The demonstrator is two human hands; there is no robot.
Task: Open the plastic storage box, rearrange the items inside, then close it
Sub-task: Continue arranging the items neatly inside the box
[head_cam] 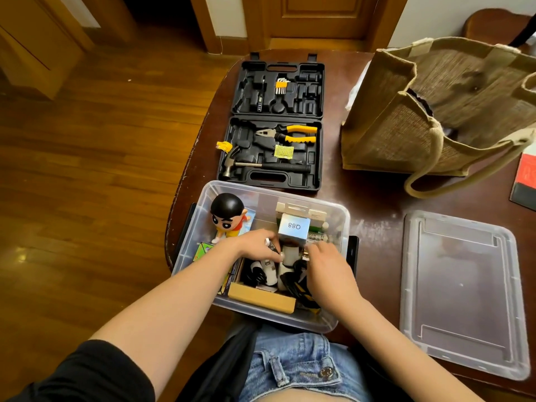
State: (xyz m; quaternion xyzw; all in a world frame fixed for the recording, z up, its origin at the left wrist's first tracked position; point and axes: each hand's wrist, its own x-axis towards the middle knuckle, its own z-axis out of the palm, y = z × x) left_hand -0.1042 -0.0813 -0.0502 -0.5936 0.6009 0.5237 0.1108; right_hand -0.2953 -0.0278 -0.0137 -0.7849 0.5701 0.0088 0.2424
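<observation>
Both hands down inside the open clear box, working at a white upright piece in its middle.

The dark wooden table (374, 198) carries the clear plastic storage box (343, 217) at its near edge, directly ahead of the person; its long axis runs left to right, and its clear flat lid (461, 288) lies well apart to the right. Inside stand a black-haired cartoon figurine (227, 214) at far left and a silver cube box marked Q88 (293, 227) in the far middle. The left hand (255, 246) curls around a small metallic piece; the right hand (324, 264) bends its fingers downward, grasp uncertain. Between them stands the white cylindrical item (290, 255), touching the left fingertips, so the left is nearer.
</observation>
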